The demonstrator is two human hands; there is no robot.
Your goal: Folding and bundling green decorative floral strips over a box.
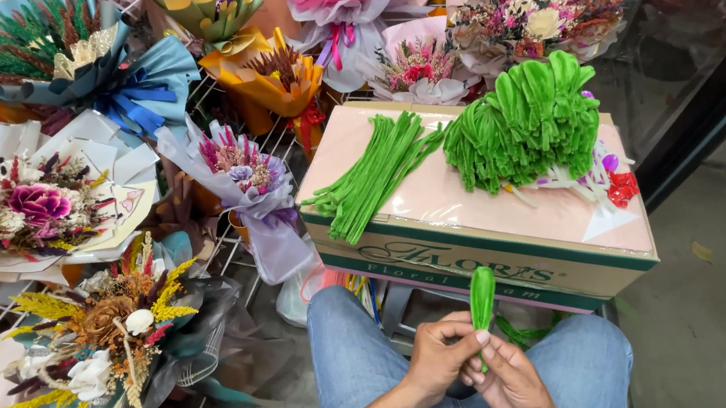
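Bouquets [74, 167] crowd left of knees. Cardboard box [474, 250] ahead carries straight green stems [375, 174] and folded green pile [526, 122]. Left hand [441, 355] and right hand [512, 385] fingers pinch folded green pipe-cleaner leaf [482, 297] over lap.

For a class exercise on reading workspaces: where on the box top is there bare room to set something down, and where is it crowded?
On the box, bare pink patches lie along the near edge below the leaf pile, between the stems and the pile, and left of the stems. The far right, under the pile and red bits, is crowded. Bouquets fill the left floor.
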